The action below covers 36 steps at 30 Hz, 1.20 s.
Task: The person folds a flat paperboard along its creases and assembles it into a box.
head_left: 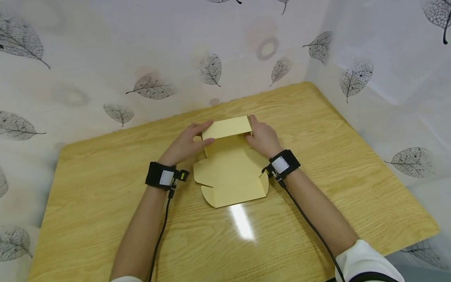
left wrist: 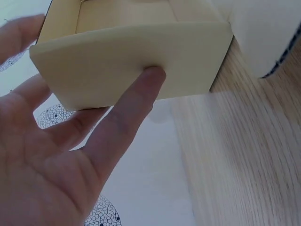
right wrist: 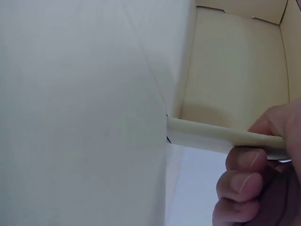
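Note:
A pale yellow cardboard box (head_left: pixel 228 127), partly folded, is tipped up on its side near the far middle of the table. Its lid (head_left: pixel 236 172) with small side flaps spreads open toward me. My left hand (head_left: pixel 184 144) grips the box's left end. In the left wrist view, the thumb presses flat on a side wall (left wrist: pixel 188 61), and the other fingers reach behind the box. My right hand (head_left: pixel 265 138) pinches the opposite side wall, its fingers curled over that wall's edge (right wrist: pixel 202 134) in the right wrist view.
The box stands on a wooden table (head_left: pixel 105 196) with rounded corners. Behind and to the right hangs a white curtain (head_left: pixel 183 47) printed with leaves. Black straps with cameras wrap both wrists, and a cable (head_left: pixel 310 223) runs along each forearm.

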Each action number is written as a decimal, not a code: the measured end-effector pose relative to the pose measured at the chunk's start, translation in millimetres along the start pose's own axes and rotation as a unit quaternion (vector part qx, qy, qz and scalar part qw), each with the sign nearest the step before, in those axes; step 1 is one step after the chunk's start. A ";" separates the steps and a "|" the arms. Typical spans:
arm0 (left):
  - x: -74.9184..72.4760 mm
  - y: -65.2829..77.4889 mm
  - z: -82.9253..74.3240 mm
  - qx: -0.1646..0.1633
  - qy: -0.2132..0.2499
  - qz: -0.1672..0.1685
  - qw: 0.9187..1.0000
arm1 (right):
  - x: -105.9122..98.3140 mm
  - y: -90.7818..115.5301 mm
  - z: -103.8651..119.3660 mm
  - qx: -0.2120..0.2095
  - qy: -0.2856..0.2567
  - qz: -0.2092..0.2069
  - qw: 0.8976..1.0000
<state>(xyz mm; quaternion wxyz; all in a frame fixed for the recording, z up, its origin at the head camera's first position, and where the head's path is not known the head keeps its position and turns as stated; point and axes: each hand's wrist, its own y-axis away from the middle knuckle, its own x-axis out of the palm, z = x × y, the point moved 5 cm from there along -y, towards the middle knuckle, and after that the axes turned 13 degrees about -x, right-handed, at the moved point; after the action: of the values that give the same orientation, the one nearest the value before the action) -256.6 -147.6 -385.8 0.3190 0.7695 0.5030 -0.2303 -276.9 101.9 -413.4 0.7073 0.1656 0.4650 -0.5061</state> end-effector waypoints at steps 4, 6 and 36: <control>-9.7 3.0 -1.9 0.008 -0.002 -0.011 1.000 | -3.8 -3.5 2.0 0.001 -0.007 0.000 1.000; -15.3 4.3 -2.7 0.017 -0.002 -0.031 0.999 | -6.9 -4.8 2.3 0.006 -0.040 0.013 0.999; -1.3 47.5 -74.8 0.051 0.252 -0.206 0.944 | -24.3 4.7 50.3 0.054 -0.282 -0.104 0.952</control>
<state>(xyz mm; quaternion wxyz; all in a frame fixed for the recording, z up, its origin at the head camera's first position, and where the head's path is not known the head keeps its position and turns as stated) -210.8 -108.1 -321.0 0.0873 0.6977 0.7017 -0.1146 -249.5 82.1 -368.7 0.7430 0.0054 0.2334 -0.6272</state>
